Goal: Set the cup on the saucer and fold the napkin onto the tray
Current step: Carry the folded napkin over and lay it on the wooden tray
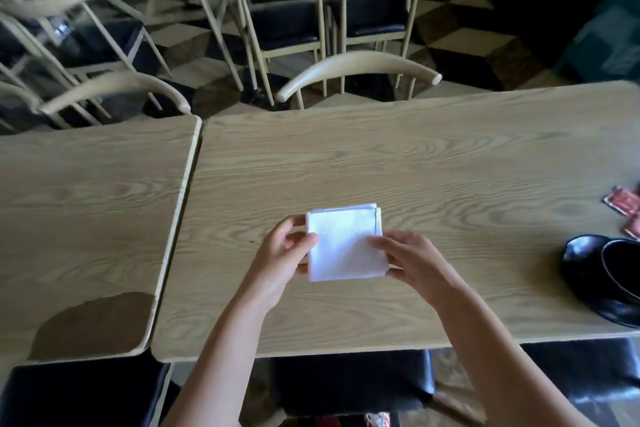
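We count one folded napkin, two hands, two tables side by side, one black dish, and at least two red packets.

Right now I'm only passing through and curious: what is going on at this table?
A person is folding a white cloth napkin over a light wooden table. The left hand pinches its left edge and the right hand grips its right edge; the napkin is already a small square. A glossy black dish sits at the right edge, with red sachets beyond it. No cup or tray is clearly visible.
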Demonstrator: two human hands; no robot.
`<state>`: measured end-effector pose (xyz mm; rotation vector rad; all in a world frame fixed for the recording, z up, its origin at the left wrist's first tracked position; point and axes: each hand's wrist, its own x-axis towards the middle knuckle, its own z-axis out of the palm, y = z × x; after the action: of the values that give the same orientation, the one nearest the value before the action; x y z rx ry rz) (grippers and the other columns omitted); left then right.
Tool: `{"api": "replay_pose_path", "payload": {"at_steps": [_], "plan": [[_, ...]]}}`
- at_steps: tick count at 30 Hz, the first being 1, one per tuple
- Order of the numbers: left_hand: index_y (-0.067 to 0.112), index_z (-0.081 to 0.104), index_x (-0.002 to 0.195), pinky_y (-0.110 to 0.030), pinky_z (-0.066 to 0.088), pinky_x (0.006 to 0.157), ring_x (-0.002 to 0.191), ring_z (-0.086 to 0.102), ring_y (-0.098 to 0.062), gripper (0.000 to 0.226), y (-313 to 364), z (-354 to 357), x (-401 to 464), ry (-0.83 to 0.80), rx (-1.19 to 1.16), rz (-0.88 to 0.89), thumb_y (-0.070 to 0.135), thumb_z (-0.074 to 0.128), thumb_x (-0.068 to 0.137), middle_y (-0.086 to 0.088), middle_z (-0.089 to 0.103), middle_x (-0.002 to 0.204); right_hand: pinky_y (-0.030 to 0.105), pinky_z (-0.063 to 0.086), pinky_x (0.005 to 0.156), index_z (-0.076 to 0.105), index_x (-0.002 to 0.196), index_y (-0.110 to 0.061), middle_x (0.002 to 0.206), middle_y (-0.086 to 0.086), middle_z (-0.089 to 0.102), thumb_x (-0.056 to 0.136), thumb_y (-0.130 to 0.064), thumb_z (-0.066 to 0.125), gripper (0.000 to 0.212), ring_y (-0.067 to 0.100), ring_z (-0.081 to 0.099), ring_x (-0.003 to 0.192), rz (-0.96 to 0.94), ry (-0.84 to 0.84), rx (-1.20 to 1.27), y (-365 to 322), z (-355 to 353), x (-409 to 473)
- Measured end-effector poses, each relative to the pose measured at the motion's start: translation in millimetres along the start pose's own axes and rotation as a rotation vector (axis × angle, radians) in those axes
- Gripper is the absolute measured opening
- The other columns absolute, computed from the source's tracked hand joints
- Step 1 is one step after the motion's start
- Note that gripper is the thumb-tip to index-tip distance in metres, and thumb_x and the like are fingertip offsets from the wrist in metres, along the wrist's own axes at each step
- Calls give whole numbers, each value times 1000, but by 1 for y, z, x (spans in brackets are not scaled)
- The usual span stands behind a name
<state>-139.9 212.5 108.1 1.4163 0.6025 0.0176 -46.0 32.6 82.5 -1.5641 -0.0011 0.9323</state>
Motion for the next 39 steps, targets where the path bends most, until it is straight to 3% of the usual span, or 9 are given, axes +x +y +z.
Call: {"api": "replay_pose_path", "payload": {"at_steps": [4,9,15,19,24,30,31,35,39], "plan": [[24,57,95,-28,45,61,72,58,-19,18,43,4,-13,-36,43,87,7,55,89,-2,62,83,24,45,67,69,76,-17,69,-3,62,82,-21,65,8,9,58,65,-13,14,56,-45,0,-36],[25,58,92,-25,51,55,63,63,-11,18,90,22,-39,-108,52,199,7,55,89,2,65,80,21,43,54,55,75,-16,71,1,57,82,-7,64,14,12,53,63,-124,123,183,-91,-7,-91],[22,58,85,-22,52,49,61,62,-10,21,116,58,-64,-129,56,313,2,55,88,-2,63,77,17,46,46,55,81,-13,74,2,61,82,-3,63,13,8,57,58,-334,305,113,-112,-22,-153],[23,60,85,-24,49,52,64,61,-11,20,123,84,-81,-190,22,304,3,57,87,-1,64,78,17,49,50,54,84,-11,74,1,62,82,-5,63,12,8,59,59,-365,350,124,-106,-38,-191],[21,63,87,-22,53,52,63,64,-12,16,124,118,-116,-264,-24,299,5,58,87,-1,67,78,28,54,67,58,85,-10,83,7,68,83,-15,65,9,16,65,75,-409,376,121,-94,-69,-238],[22,62,101,-23,54,54,79,66,-8,25,125,175,-177,-462,30,365,1,54,88,5,70,84,40,52,80,60,86,-6,82,10,66,85,-13,62,8,21,63,78,-459,444,183,-68,-117,-302],[22,61,105,-24,54,55,79,66,-7,28,121,187,-189,-481,54,382,1,52,90,4,69,88,40,53,80,61,89,-4,83,11,66,85,-12,62,9,21,64,77,-464,452,195,-61,-128,-314],[28,59,107,-27,57,58,76,64,-10,31,92,249,-231,-463,112,447,3,53,89,-6,63,92,23,52,53,61,89,0,74,7,67,85,-8,62,9,14,65,64,-478,487,229,-25,-176,-368],[21,63,105,-26,57,56,69,67,-8,27,63,325,-267,-385,38,461,2,56,88,-6,66,87,26,55,60,67,88,-5,74,7,69,84,-8,62,7,17,66,68,-474,531,221,2,-235,-426]]}}
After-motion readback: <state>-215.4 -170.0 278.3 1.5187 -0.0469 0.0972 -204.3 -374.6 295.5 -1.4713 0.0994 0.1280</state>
